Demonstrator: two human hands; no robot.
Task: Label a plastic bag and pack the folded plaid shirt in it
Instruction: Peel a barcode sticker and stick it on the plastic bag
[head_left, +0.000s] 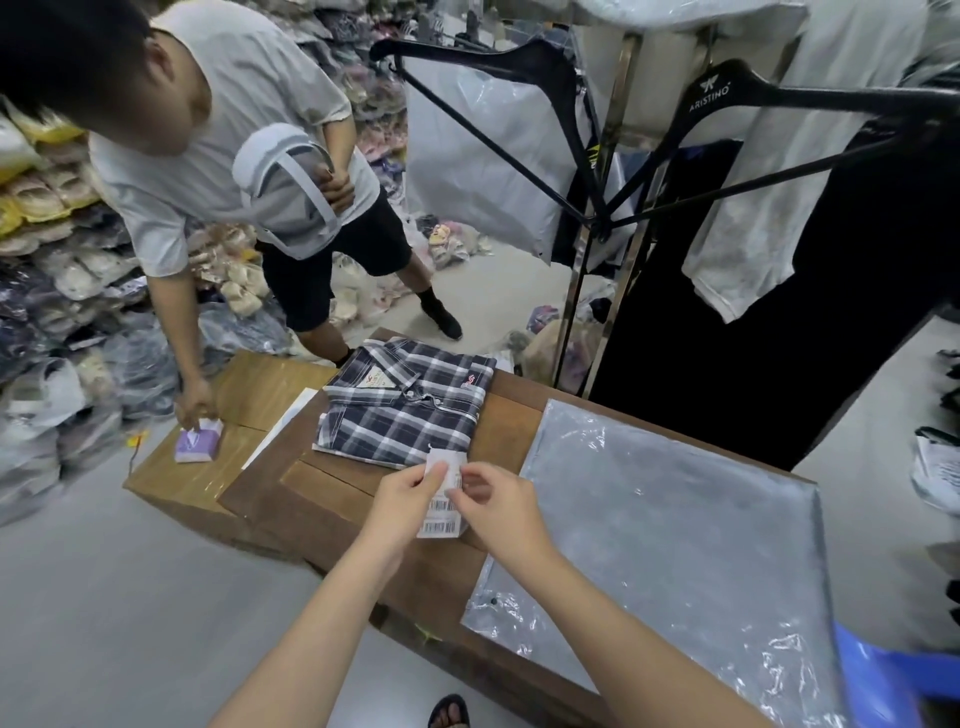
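Clear plastic bag lies flat on the right side of the wooden table, empty, no label on it yet as far as I can see. Folded plaid shirt sits at the table's far edge, collar away from me, well apart from the bag opening.

Step in hand, my read: peeling 1 barcode sticker off its strip.

Label strip is held over the table just in front of the shirt, at least 2 barcodes showing. Left hand pinches the strip's upper left; right hand is closed narrow on its right edge, thumb and forefinger working a corner.

To do it well:
- peel slow from 1 corner, keep the barcode uncreased
- keep fingers off the adhesive
- stick it on a flat bare patch of bag, press centre outward so no bubbles
- label first, then slide the shirt in collar last
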